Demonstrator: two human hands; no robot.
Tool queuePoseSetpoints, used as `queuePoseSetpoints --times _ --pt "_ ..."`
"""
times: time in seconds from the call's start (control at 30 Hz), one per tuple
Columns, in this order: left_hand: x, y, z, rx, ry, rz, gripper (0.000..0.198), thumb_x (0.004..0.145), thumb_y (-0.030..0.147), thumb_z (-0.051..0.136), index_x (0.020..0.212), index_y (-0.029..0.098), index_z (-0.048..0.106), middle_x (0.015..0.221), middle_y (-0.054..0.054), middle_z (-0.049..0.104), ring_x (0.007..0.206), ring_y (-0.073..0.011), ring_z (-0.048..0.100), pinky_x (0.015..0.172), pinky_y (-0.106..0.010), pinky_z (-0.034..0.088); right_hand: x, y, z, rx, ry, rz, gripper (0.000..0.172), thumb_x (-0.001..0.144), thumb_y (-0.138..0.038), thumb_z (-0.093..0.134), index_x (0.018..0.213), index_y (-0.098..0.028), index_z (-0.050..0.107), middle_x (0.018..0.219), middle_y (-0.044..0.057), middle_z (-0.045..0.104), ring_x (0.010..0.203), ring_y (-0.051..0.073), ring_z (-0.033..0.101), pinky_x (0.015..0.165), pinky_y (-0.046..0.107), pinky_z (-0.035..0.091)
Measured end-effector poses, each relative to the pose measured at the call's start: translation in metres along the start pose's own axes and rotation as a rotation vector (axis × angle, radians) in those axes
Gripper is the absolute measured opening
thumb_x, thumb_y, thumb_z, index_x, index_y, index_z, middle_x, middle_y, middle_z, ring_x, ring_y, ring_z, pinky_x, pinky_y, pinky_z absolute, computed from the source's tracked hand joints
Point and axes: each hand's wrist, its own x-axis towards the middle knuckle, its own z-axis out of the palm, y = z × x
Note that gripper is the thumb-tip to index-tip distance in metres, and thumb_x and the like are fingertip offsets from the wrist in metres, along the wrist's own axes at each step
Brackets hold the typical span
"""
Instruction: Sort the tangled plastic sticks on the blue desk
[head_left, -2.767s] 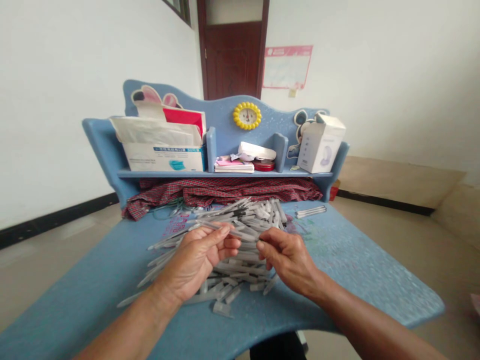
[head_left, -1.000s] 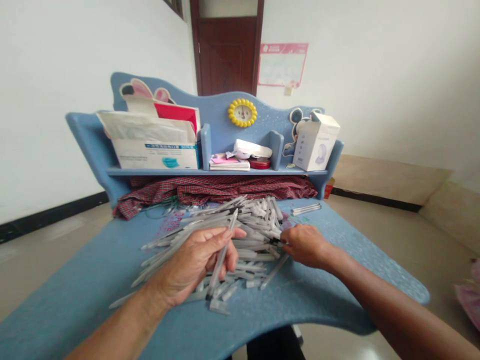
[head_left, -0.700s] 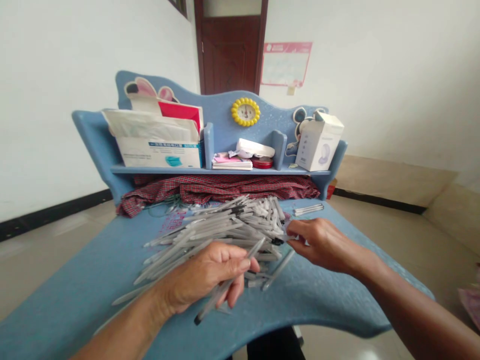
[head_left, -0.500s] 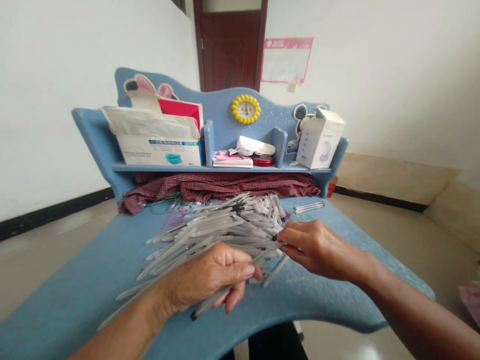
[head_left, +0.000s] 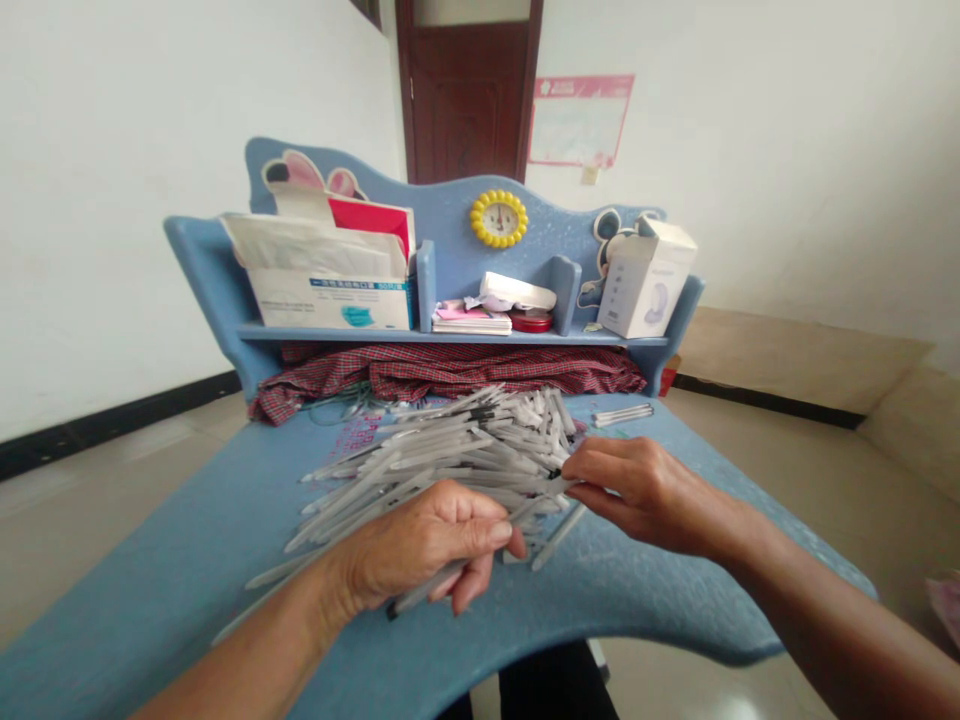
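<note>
My left hand (head_left: 457,540) is closed round a slim whitish pen (head_left: 424,592), thumb pressed on top. The pen's black end points toward me at the lower left. Just right of it, my right hand (head_left: 626,480) pinches a pale, translucent end that seems to belong to the same pen; its fingertips partly hide this. A large heap of similar pens (head_left: 442,455), whitish and clear with some black parts, lies beyond both hands. One loose pen (head_left: 559,537) rests below my right fingertips.
The blue desk (head_left: 660,590) has a curved front edge. Three or so pens (head_left: 624,414) lie apart at the back right. Behind the heap is a bunched red checked cloth (head_left: 450,370). The shelf above carries a mask box (head_left: 330,300) and a white box (head_left: 649,280).
The whole view has shifted slightly to the right. Both hands keep nearly the same pose and hold, and the heap looks unchanged.
</note>
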Motion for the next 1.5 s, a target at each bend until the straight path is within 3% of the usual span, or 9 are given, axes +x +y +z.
queuePoseSetpoints --times 0.27,0.57,0.77,1.03,1.2,1.3,1.37,1.43,1.5 --pt "0.0 -0.001 0.0 -0.004 -0.03 0.002 0.031 0.085 0.036 0.043 0.084 0.012 0.062 0.047 0.003 0.055 0.033 -0.0029 0.033 0.036 -0.013 0.025 -0.001 -0.001 0.002 0.036 -0.01 -0.048 0.02 0.091 -0.021 0.039 0.086 -0.013 0.057 0.075 0.005 0.054 0.068 0.012 0.05 0.061 0.024 0.038" --pt "0.0 0.0 0.001 0.033 -0.079 0.003 0.03 0.086 0.035 0.043 0.082 0.011 0.062 0.045 0.004 0.051 0.033 -0.003 0.032 0.035 -0.014 0.025 0.0 -0.005 0.007 0.239 -0.01 -0.101 0.014 0.089 -0.021 0.044 0.089 -0.014 0.056 0.075 0.004 0.06 0.067 0.011 0.052 0.06 0.022 0.039" --pt "0.0 0.0 0.005 0.019 -0.056 0.028 0.032 0.084 0.039 0.045 0.076 0.012 0.059 0.042 0.005 0.047 0.031 -0.0031 0.03 0.033 -0.014 0.024 -0.001 -0.009 0.012 0.331 0.089 -0.069 0.01 0.086 -0.02 0.048 0.086 -0.013 0.056 0.071 0.004 0.059 0.062 0.009 0.052 0.057 0.02 0.039" --pt "0.0 -0.002 0.01 -0.028 -0.097 0.029 0.035 0.08 0.045 0.049 0.074 0.012 0.059 0.041 0.006 0.045 0.031 -0.0037 0.03 0.033 -0.016 0.024 -0.003 -0.016 0.011 0.433 0.114 -0.059 0.009 0.084 -0.018 0.05 0.081 -0.012 0.056 0.063 0.001 0.055 0.055 0.008 0.05 0.052 0.02 0.038" --pt "0.0 0.002 0.01 0.031 -0.038 0.008 0.036 0.08 0.047 0.049 0.074 0.012 0.058 0.04 0.006 0.044 0.031 -0.0032 0.029 0.033 -0.015 0.023 0.0 -0.014 0.018 0.69 0.086 0.115 0.01 0.082 -0.02 0.054 0.076 -0.013 0.058 0.059 -0.001 0.055 0.049 0.007 0.053 0.048 0.017 0.041" --pt "0.001 0.003 0.009 0.041 0.061 0.051 0.035 0.081 0.044 0.047 0.074 0.012 0.058 0.042 0.005 0.048 0.032 -0.0031 0.031 0.034 -0.015 0.026 0.008 -0.013 0.027 0.952 0.203 0.35 0.014 0.076 -0.026 0.062 0.081 -0.014 0.057 0.055 -0.003 0.055 0.047 0.008 0.053 0.046 0.019 0.044" --pt "0.002 0.002 0.008 0.025 0.149 0.099 0.034 0.082 0.044 0.045 0.075 0.013 0.057 0.045 0.004 0.051 0.034 -0.0041 0.036 0.036 -0.015 0.028 0.016 -0.015 0.035 1.158 0.294 0.484 0.03 0.071 -0.03 0.067 0.092 -0.015 0.053 0.057 -0.003 0.058 0.044 0.009 0.054 0.044 0.021 0.045" --pt "0.003 0.001 0.008 0.02 0.238 0.135 0.033 0.083 0.044 0.045 0.077 0.013 0.056 0.048 0.003 0.054 0.036 -0.0051 0.04 0.038 -0.016 0.031 0.024 -0.02 0.042 1.325 0.316 0.548 0.037 0.067 -0.034 0.07 0.093 -0.016 0.05 0.058 -0.003 0.06 0.04 0.009 0.053 0.039 0.02 0.043" --pt "0.003 0.001 0.008 0.049 0.294 0.153 0.032 0.082 0.044 0.046 0.078 0.014 0.056 0.05 0.002 0.055 0.039 -0.0059 0.042 0.04 -0.017 0.034 0.031 -0.026 0.048 1.42 0.296 0.562 0.032 0.066 -0.037 0.07 0.082 -0.014 0.052 0.055 -0.003 0.06 0.035 0.007 0.049 0.034 0.017 0.038"
